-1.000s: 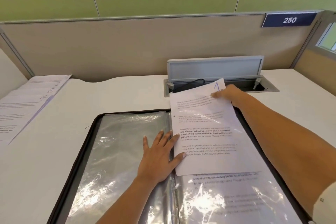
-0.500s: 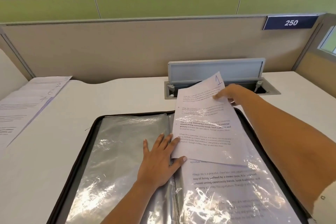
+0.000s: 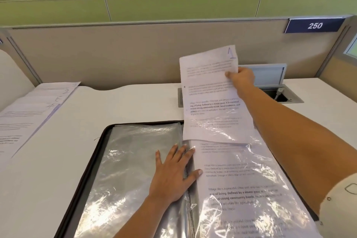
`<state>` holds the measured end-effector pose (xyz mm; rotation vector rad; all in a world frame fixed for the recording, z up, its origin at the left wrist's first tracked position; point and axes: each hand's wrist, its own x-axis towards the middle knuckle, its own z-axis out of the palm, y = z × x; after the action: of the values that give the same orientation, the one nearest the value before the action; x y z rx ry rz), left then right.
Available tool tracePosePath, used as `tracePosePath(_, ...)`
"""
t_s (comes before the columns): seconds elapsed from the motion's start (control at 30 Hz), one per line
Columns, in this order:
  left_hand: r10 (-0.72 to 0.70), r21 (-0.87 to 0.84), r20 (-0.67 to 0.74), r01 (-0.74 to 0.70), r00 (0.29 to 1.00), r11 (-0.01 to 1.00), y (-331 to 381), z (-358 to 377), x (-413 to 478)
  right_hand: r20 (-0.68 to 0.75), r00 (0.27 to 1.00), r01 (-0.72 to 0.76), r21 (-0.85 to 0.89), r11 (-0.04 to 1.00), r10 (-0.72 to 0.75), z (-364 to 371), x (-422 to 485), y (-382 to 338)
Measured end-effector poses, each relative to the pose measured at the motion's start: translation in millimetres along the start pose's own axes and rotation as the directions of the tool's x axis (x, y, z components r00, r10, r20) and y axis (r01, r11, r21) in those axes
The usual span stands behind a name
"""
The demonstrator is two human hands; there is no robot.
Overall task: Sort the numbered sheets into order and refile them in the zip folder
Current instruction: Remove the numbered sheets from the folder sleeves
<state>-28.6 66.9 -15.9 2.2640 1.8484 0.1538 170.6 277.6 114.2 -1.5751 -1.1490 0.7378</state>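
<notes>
Little is filed yet: our right hand (image 3: 241,79) pinches sheet 1 (image 3: 212,102) above the zip folder (image 3: 92,160), left hand (image 3: 172,176) pressing flat; loose sheets (image 3: 38,106) wait mid-left.

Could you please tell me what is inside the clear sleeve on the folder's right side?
A printed sheet lies inside. The lower end of sheet 1, pinched by the right hand, seems tucked in too and hides that sheet's top; any number there is unseen.
</notes>
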Motion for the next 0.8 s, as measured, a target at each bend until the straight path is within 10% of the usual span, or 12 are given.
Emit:
tracePosePath(0.23,0.001,0.002,0.004,-0.001,1.0,1.0,0,-1,-1,-0.235,0.971,0.042,0.348,0.937,0.044,-9,5,-26)
tracePosePath(0.57,0.0,-0.164,-0.11,-0.018,0.994,0.986,-6,5,0,0.045,0.974,-0.168,0.799,0.577,0.221,-6,-40,-10)
tracePosePath(0.7,-0.354,-0.809,-0.354,-0.094,0.866,0.58,-12,1,-5,0.222,0.932,-0.355,0.727,0.588,0.288,-9,-61,15)
tracePosePath(0.8,-0.636,-0.987,-0.098,-0.158,0.765,-0.037,-28,-18,-7,0.348,0.894,-0.446,0.625,0.641,0.283,-16,-78,28)
